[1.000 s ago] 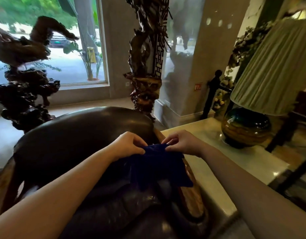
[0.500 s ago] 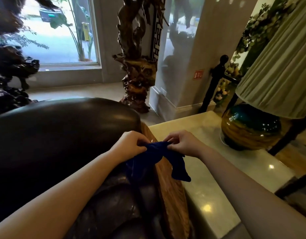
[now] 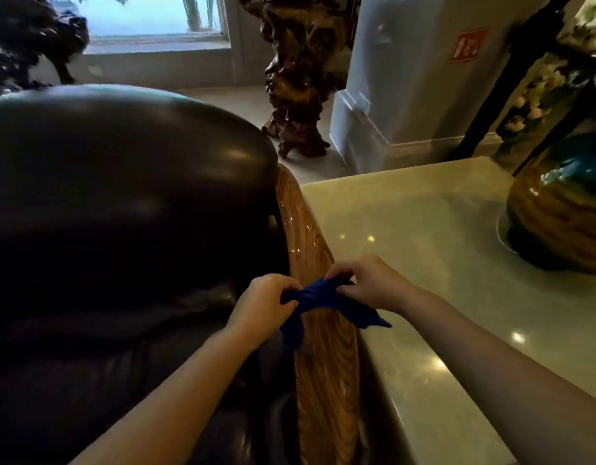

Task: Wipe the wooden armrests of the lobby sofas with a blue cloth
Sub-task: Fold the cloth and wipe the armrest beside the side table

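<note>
A glossy wooden armrest point(image 3: 303, 229) with a strong grain runs along the right side of a dark leather sofa point(image 3: 122, 196). Both hands hold a bunched blue cloth point(image 3: 323, 297) just above the armrest's middle. My left hand point(image 3: 263, 303) pinches the cloth's left end over the sofa's edge. The cloth's right end is pinched by my right hand point(image 3: 367, 283), and a loose corner hangs toward the stone table. Whether the cloth touches the wood I cannot tell.
A pale polished stone side table point(image 3: 440, 263) stands right against the armrest. A round glazed lamp base point(image 3: 561, 209) stands on its far right. A carved dark root sculpture point(image 3: 296, 78) and a white pillar point(image 3: 407, 78) stand beyond, with a window behind.
The view has tilted down and closer, showing much more of the wooden armrest. The cloth has been gathered from a spread sheet into a narrow bunch between both hands.
</note>
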{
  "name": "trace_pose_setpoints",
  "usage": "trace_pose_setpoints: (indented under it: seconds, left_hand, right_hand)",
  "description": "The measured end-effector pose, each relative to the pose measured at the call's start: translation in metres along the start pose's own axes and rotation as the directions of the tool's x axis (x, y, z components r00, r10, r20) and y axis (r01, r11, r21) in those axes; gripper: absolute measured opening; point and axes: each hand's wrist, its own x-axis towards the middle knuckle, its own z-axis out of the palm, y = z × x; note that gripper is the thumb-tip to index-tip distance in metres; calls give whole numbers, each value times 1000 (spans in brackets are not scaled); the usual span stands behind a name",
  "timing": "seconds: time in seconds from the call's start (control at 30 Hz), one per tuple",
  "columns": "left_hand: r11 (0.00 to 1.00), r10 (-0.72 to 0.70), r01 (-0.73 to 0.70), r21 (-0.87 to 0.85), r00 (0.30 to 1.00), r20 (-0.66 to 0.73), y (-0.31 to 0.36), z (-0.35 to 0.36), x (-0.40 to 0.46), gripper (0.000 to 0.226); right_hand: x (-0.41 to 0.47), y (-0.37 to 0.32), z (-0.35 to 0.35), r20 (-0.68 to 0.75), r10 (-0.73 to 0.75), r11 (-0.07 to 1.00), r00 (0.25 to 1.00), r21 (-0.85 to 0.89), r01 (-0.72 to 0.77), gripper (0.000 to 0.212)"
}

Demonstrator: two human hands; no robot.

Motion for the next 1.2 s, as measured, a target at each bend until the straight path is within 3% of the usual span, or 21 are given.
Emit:
trace_pose_setpoints:
  seconds: [0.1, 0.2, 0.3, 0.37, 0.43, 0.5, 0.67, 0.87, 1.03, 1.2]
  left_hand:
    - [997, 8, -6, 80, 999, -32, -24, 61, -18, 29]
    - [995, -38, 29, 97, 995, 88, -51, 118, -42, 33]
    - [991, -101, 86, 101, 984, 148, -72, 147, -64, 35]
    - [989, -110, 112, 94, 994, -17, -83, 158, -72, 36]
    - [979, -117, 152, 138, 965, -233, -87, 166, -72, 49]
    - [957, -124, 198, 214, 941, -316, -86, 179, -66, 58]
    - [953, -97, 158, 260, 968, -232, -85, 230, -48, 61]
    - [950, -90, 168, 262, 954, -286, -96, 237, -29, 59]
    - [979, -153, 180, 91, 957, -246, -98, 211, 23, 60]
    - [990, -131, 142, 24, 956, -264, -96, 181, 81, 62]
  right_hand:
    - [-9, 41, 46, 61, -44, 993, 997, -109, 50, 31]
    - [-26, 85, 106, 127, -49, 991, 991, -121, 65, 32]
    - [-48, 109, 154, 8, 5, 1000, 1000, -2, -5, 29]
    - [-57, 117, 181, -208, 50, 998, 977, 50, -41, 32]
    - [-62, 116, 200, -438, 115, 991, 892, -5, -131, 46]
    - [-61, 108, 218, -509, 194, 973, 838, -8, -230, 60]
    - [-44, 102, 257, -464, 209, 958, 861, -79, -274, 65]
    - [-25, 109, 264, -491, 228, 949, 841, -81, -305, 60]
    - [24, 102, 230, -500, 228, 936, 836, -123, -329, 58]
    - [77, 100, 192, -484, 200, 931, 852, -175, -319, 57]
